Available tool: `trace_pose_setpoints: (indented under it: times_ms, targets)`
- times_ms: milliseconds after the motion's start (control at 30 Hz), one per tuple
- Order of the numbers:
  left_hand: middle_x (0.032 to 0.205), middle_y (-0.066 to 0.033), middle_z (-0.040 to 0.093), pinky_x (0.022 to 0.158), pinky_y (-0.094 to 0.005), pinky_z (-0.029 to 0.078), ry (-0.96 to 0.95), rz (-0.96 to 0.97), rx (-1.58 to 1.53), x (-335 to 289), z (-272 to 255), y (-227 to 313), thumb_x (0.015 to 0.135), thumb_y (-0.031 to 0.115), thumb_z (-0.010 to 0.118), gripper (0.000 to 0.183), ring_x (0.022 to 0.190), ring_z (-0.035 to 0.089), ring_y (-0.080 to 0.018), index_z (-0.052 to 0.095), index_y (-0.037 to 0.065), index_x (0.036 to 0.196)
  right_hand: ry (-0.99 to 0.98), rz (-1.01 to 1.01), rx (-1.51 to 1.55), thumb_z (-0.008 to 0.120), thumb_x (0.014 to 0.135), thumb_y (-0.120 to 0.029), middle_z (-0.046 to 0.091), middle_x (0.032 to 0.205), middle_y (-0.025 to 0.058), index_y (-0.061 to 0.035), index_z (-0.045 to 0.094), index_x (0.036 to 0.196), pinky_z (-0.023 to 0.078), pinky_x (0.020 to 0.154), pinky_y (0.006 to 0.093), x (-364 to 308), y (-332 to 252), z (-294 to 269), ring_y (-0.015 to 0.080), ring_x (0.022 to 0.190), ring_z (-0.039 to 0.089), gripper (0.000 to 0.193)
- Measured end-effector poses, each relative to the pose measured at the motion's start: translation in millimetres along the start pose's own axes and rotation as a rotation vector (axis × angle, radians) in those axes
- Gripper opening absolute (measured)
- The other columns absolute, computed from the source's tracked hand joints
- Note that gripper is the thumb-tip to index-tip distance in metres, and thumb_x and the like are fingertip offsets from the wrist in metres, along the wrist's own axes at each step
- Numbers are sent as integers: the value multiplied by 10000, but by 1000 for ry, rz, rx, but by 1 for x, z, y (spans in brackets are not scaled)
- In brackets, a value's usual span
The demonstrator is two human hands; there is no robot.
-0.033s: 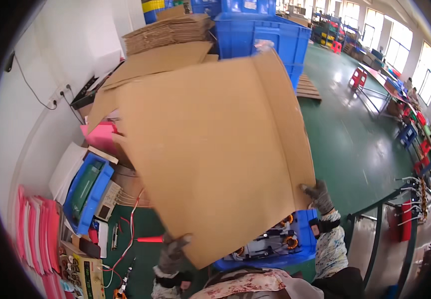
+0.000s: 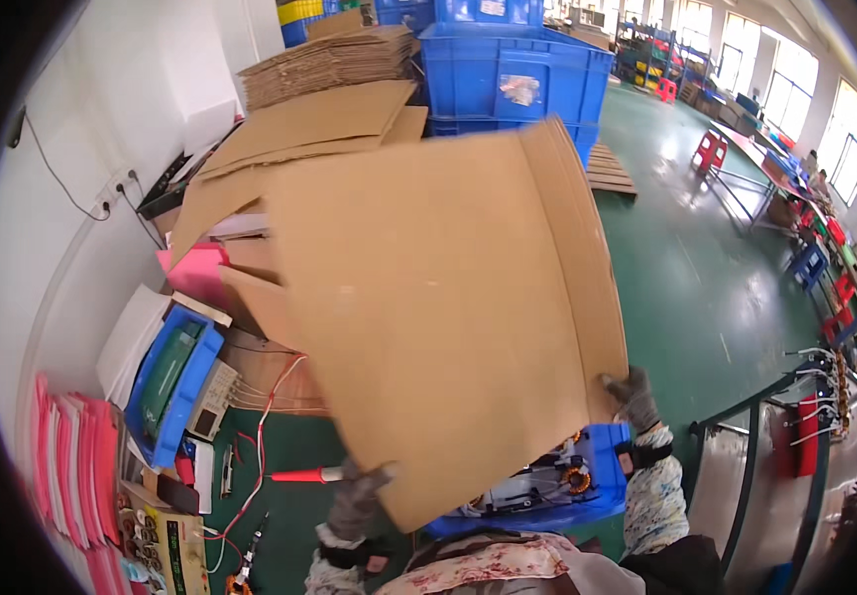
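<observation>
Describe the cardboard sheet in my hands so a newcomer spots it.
Below the large blue crates, a broad tan cardboard sheet fills the middle of the view. Your left hand and right hand grip its near edges. Unlike the stacked cardboard beyond, it is hand-held, with a creased flap along its right side.

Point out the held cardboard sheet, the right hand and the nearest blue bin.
Cardboard sheet (image 2: 438,317), head view: middle of its broad panel.
Right hand (image 2: 635,400), head view: back of the grey glove.
Blue bin (image 2: 611,464), head view: its right side.
</observation>
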State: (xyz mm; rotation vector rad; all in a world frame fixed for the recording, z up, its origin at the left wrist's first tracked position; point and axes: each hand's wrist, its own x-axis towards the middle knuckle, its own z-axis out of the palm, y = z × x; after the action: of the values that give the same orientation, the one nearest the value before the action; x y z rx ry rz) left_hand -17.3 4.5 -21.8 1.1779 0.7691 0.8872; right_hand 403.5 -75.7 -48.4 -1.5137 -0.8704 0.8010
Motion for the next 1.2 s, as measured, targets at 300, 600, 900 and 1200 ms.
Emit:
trace_pose_setpoints:
  times_ms: [300,600,900,1200]
  targets:
    - [1354,-254,246,1011,-342,278,-130,-253,625,46,50,-180,758,148,592,841,1228,308,-353,39,35,1381,67,280,-1294,594,700,-238,638,767,154,-56,606,931,490,642,405,-82,101,-9,321,756,624,294]
    - [1410,-260,27,1080,-382,87,-103,71,1134,46,57,-189,709,170,636,967,1321,6,-378,-46,33,1380,-287,481,-1508,595,723,-246,624,951,139,43,425,1138,500,621,427,-69,122,8,285,788,639,534]
    - [1431,-135,175,1075,-438,85,-593,-160,1581,37,47,-193,715,243,563,633,1317,86,-379,373,147,1310,18,-251,-1897,517,723,-375,175,1404,229,59,187,1336,7,1081,430,-58,123,28,379,1322,82,820]
    - [1431,-100,207,1073,-441,85,-593,-240,1499,47,49,-224,725,271,552,577,1328,111,-318,428,151,1276,-444,446,-1454,650,648,-395,273,1370,176,-9,187,1338,214,1058,349,-10,172,24,280,1288,258,916]
